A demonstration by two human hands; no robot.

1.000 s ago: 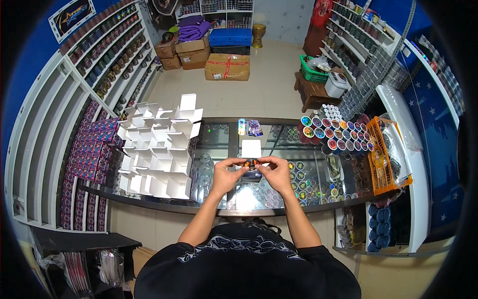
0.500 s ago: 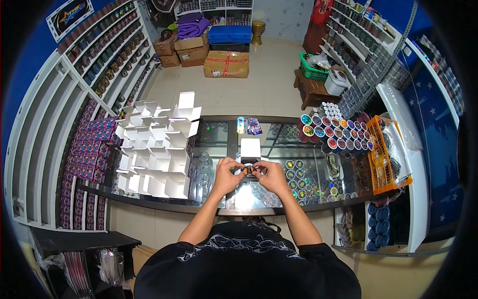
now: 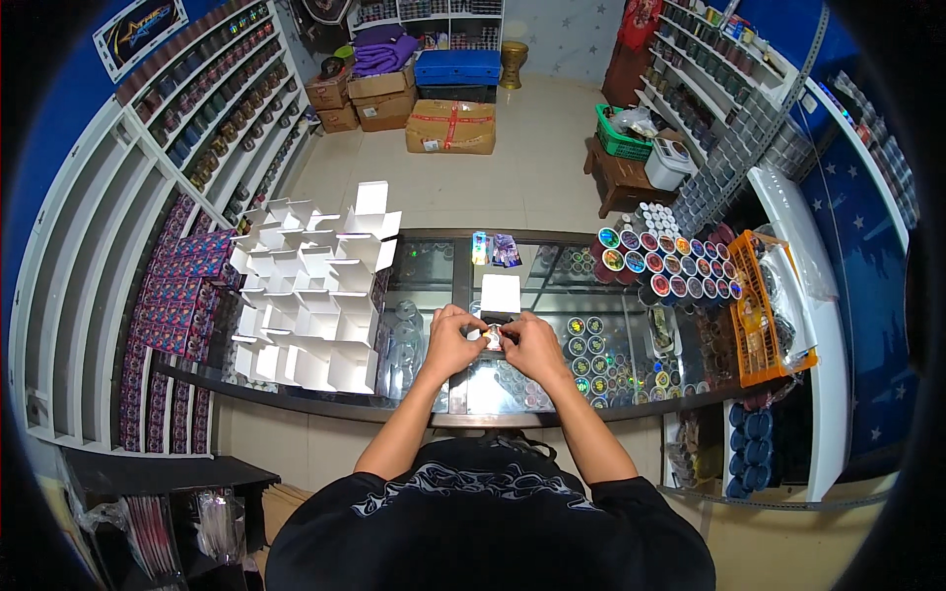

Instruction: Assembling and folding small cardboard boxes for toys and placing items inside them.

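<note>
At the front of the glass counter (image 3: 419, 266), my left hand (image 3: 454, 345) and my right hand (image 3: 534, 350) meet, thumbs and fingertips bent inward. Pinched between them is a small pale item (image 3: 493, 338) with reddish marks; fingers cover much of it, and its kind cannot be made out. Just beyond my fingertips stands a white box (image 3: 501, 294). Farther back lie some small colourful packets (image 3: 494, 249).
Open white boxes (image 3: 315, 295) stand in rows on the left, beside stacked purple patterned boxes (image 3: 182, 295). On the right are round-lidded jars (image 3: 675, 261), an orange basket (image 3: 751, 325) and several dark round containers with yellow-green marks (image 3: 585, 345).
The item between my fingers looked dark with orange; now a pale, reddish-marked surface shows there. Both hands stay at nearly the same place, with the fingers slightly shifted.
</note>
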